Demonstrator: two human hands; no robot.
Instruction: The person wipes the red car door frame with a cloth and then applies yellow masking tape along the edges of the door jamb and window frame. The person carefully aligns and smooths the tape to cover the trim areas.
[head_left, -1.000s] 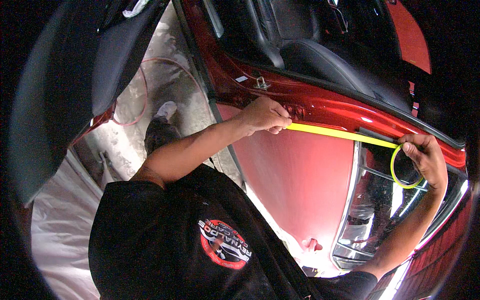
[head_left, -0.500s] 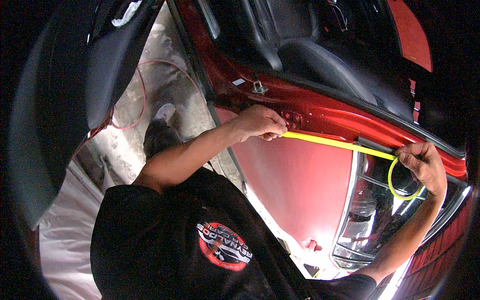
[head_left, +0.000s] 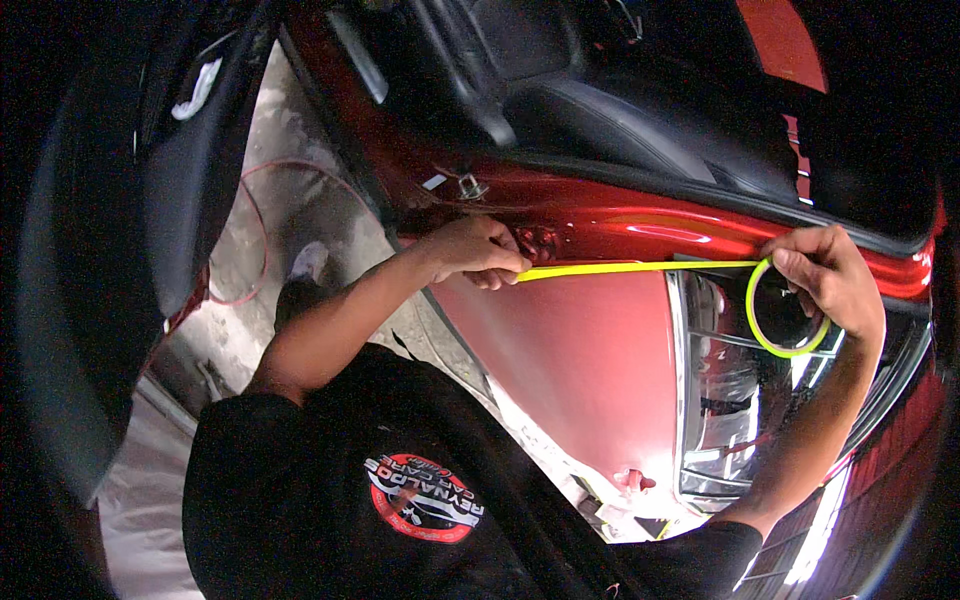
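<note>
A thin ring of yellow masking tape (head_left: 752,325) hangs from my right hand (head_left: 828,278), which pinches it at its upper edge. From there a strip of tape runs taut to the left, where the fingers of my left hand (head_left: 478,252) close on its end. The strip lies along the edge between the glossy red door jamb (head_left: 625,222) and the duller red body panel (head_left: 570,340); whether it touches the paint along its whole length I cannot tell. Right of the panel is a dark side window (head_left: 725,400), partly behind the tape roll.
A metal striker loop (head_left: 471,187) stands out of the jamb. Beyond it is a black seat (head_left: 600,120). The dark open door (head_left: 190,210) is on the left, with a thin red hose (head_left: 262,225) on the concrete floor (head_left: 300,130). Pale plastic sheeting (head_left: 145,500) hangs lower left.
The car has shifted left and slightly up in view. Both hands have moved with it, still holding the tape. The strip, sloping before, now runs nearly level.
</note>
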